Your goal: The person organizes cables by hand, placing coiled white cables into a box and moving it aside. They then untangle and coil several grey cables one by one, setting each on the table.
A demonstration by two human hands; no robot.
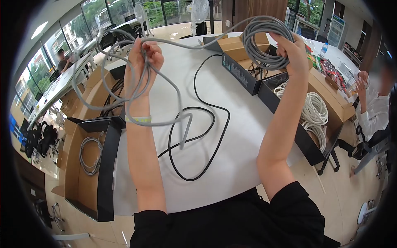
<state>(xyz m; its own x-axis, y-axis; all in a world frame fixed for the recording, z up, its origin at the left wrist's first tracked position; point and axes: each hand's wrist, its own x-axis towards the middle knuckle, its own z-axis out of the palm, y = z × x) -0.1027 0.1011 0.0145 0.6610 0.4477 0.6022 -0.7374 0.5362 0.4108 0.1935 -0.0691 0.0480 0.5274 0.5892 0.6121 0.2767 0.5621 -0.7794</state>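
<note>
A grey cable (248,39) runs between my two raised hands. My right hand (291,49) is closed around a neat round coil of it, held above the open boxes at the far right. Loose, untidy loops of the same cable hang from my left hand (145,58), whose fingers are curled around several strands. One strand stretches from the left hand across to the coil. Below, on the white table (244,136), lies a black cable (194,178) in open loops, touched by neither hand.
A box (105,173) at the left holds a coiled grey cable (91,155); another behind it holds dark cables. At the right, one box (306,144) contains white cables (316,109), and another (240,70) dark ones. A person (372,103) is at the right edge. A bottle (324,49) stands farther back.
</note>
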